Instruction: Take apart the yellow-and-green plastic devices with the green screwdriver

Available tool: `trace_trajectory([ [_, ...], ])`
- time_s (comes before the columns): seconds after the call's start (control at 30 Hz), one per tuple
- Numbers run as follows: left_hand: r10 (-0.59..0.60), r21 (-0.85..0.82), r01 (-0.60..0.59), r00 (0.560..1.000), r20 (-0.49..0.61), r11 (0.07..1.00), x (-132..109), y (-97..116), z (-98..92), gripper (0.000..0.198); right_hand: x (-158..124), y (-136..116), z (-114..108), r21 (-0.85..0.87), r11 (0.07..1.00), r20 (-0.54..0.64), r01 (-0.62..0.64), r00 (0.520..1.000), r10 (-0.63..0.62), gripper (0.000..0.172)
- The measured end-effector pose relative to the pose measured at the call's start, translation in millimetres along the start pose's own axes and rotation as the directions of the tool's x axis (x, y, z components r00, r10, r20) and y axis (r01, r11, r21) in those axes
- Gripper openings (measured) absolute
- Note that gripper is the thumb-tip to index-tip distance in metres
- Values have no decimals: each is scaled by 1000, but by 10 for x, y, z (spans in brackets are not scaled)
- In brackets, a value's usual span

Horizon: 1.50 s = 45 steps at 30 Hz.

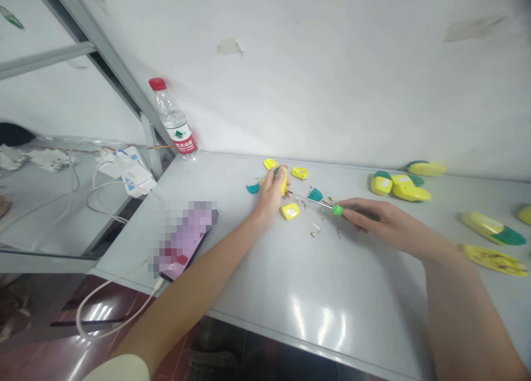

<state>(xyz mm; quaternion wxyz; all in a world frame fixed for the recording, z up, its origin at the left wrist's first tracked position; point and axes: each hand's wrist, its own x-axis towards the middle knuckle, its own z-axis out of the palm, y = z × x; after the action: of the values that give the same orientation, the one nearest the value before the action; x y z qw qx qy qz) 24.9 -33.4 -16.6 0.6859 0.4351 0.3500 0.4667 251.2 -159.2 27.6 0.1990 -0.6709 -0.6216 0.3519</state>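
The left hand (270,193) grips a small yellow plastic shell (284,182), while the right hand (373,218) closes around a green-handled screwdriver (337,209) just above a white table (290,309).

Plastic shell pieces (289,211) lie around the left hand (271,192).

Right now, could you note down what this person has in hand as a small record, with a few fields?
Left hand: holds a yellow plastic piece.
Right hand: holds a green-handled screwdriver, its tip near that piece.
Nearby: a teal plastic piece, a yellow plastic piece, small scraps.
Further right: yellow-and-teal plastic casings.
Rest: a red-capped water bottle at the end of the white table.
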Motion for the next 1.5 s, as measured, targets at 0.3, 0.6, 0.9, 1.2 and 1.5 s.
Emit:
trace_trajectory([
  [0.3, 18, 54, -17, 1000, -22, 998, -7, -17, -26, 38, -10, 22, -56, 27, 1000, -46, 9, 999, -8, 64],
  [0.6, 48, 96, -48, 999, 11, 994, -40, 3, -27, 50, -4, 48, -44, 19, 1000, -45, -6, 999, 7, 65],
  [0.9, 57, 104, -59, 998, 26, 993, -25, -1, -42, 47, -16, 18, -72, 11, 1000, -71, 12, 997, -11, 64],
  [1.2, 27, 74, -29, 999, 29, 997, -56, 22, -21, 46, -3, 37, -53, 7, 1000, -46, 4, 999, -4, 62],
  [1.5, 24, 86, -27, 999, 38, 996, -53, 13, -39, 48, 1, 69, -54, 11, 1000, -55, -6, 998, 6, 61],
])
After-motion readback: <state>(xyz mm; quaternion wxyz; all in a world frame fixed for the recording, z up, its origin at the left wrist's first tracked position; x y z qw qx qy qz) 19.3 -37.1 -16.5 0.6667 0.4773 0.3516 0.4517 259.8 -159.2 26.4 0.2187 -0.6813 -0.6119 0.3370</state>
